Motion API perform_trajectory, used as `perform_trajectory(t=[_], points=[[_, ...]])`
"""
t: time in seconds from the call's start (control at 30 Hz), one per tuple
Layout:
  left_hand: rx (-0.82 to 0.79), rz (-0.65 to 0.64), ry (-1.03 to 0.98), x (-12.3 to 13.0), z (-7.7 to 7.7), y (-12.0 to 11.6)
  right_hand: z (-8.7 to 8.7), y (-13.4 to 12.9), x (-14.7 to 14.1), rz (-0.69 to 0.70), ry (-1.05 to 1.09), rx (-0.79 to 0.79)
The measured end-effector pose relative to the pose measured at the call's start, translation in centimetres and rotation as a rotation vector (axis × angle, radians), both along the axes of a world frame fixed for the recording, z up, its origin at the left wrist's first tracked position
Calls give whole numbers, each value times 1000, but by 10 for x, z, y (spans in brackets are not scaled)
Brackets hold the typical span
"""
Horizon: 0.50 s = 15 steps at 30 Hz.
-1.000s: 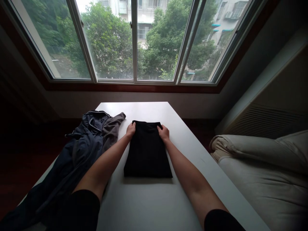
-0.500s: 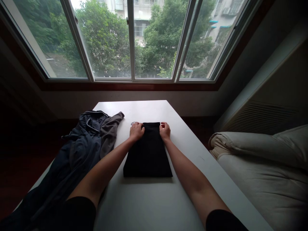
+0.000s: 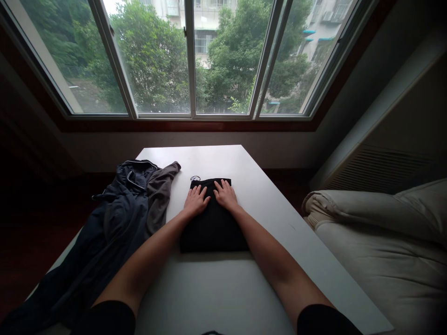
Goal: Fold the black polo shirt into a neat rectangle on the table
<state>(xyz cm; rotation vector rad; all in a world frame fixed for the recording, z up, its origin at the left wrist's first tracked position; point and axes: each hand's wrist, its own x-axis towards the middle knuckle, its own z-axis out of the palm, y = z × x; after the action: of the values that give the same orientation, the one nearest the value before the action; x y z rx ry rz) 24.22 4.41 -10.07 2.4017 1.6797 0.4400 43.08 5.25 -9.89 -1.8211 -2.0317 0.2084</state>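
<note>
A folded black cloth (image 3: 214, 232) lies flat on the white table (image 3: 223, 288), with a thin looped cord (image 3: 195, 178) at its far left corner. My left hand (image 3: 196, 200) rests on the cloth's upper left part, fingers spread. On the upper right part lies my right hand (image 3: 225, 194), its fingers also spread and flat. Neither hand grips anything. Left of my left hand is a heap of dark blue clothing (image 3: 122, 218), with a grey-brown piece (image 3: 159, 190) on its right side.
Beyond the table's far edge is a wall with a wide window (image 3: 188, 70). A pale cushioned sofa (image 3: 380, 232) stands at the right. The dark clothing hangs toward the table's left edge.
Both hands have let go of the cloth's far corners and moved onto its top, opening flat. The looped cord and far left corner now show more fully.
</note>
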Motion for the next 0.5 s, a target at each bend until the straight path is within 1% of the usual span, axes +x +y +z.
perform_trajectory(t=[0.13,0.3,0.4,0.5], points=[[-39,54,4,-10,0,1,0,3,7,14,-33,-41],[-24,63,43,-21,-1,-6,0,0,5,-20,-97,-42],[9,51,70,-21,1,-16,0,-1,5,-15,-117,-36],[65,17,74,-13,7,-26,0,-2,6,4,-137,7]])
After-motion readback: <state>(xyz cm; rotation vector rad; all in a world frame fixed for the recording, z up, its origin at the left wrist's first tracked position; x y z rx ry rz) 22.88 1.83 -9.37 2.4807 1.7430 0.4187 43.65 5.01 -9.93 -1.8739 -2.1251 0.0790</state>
